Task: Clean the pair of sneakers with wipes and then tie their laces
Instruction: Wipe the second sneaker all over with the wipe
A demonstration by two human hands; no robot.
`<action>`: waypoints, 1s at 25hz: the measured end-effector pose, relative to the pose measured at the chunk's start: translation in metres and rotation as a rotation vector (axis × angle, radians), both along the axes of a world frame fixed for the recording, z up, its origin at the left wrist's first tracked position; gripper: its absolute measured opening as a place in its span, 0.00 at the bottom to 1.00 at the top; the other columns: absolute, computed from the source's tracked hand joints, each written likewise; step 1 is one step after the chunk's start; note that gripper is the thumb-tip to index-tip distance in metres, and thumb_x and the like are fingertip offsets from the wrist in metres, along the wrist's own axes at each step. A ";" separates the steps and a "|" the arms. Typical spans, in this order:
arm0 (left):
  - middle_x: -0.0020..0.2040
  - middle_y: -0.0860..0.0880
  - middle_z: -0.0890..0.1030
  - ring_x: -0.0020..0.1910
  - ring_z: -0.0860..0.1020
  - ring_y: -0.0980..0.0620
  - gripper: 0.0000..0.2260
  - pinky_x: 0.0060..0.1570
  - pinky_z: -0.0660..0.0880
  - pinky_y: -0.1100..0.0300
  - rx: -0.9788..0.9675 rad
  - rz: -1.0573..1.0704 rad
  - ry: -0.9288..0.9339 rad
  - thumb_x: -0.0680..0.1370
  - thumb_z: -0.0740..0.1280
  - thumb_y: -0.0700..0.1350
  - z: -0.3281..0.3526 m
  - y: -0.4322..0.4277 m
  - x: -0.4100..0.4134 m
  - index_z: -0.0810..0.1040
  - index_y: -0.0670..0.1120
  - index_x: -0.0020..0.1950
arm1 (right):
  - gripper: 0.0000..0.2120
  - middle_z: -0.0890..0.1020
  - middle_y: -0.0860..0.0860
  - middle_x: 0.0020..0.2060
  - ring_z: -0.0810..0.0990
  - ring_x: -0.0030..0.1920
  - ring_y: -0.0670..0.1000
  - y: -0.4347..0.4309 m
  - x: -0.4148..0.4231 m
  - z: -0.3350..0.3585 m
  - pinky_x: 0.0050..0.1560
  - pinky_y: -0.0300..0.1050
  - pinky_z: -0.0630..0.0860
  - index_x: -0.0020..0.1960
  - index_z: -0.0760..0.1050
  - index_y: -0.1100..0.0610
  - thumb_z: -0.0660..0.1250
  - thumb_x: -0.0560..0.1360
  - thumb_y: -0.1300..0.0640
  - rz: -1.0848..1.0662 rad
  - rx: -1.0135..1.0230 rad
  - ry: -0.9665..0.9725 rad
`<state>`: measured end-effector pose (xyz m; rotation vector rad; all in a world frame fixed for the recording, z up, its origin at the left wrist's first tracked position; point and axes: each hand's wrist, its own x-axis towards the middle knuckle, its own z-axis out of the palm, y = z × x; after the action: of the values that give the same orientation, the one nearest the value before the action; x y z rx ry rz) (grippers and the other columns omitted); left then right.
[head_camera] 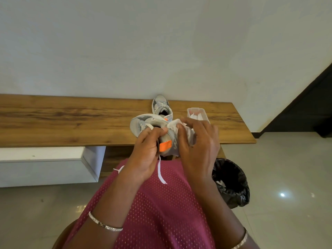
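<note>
Two sneakers: grey and white pair, one held and one set down.
Held sneaker: lifted between both hands over the near edge of the bench, heel toward the person, toe toward the wall; an orange tab shows on its heel.
Second sneaker: stands on the bench at its far edge against the wall, just behind the held one, toe pointing away.
Left hand: fingers curled, thumb and fingertips pinching the white lace at the shoe's opening; a loose end hangs down past the palm over the lap.
Right hand: fingers bent, tips pinching a bunched white loop on the shoe's right side, seemingly the same lace.
Wipes tub: clear plastic, on the bench just right of the sneakers, partly hidden by the right hand.
Bin: lined with a black bag, on the floor below the bench's right end.
Drawer unit: white, under the bench's left part.
Clothing: maroon mesh garment across the lap.
Wrists: a silver bracelet on the left one, another on the right.
</note>
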<state>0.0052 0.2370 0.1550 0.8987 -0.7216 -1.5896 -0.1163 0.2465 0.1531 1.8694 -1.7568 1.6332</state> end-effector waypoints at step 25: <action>0.41 0.46 0.80 0.43 0.80 0.51 0.06 0.44 0.79 0.54 -0.027 0.125 -0.092 0.74 0.71 0.43 -0.007 -0.007 0.003 0.75 0.43 0.45 | 0.03 0.81 0.49 0.44 0.74 0.48 0.50 -0.022 0.000 0.015 0.47 0.48 0.72 0.48 0.82 0.54 0.71 0.75 0.56 0.050 0.256 0.071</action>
<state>0.0079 0.2304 0.1484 0.9830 -0.7352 -1.4323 -0.1163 0.2247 0.1680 2.0641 -1.9854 1.3928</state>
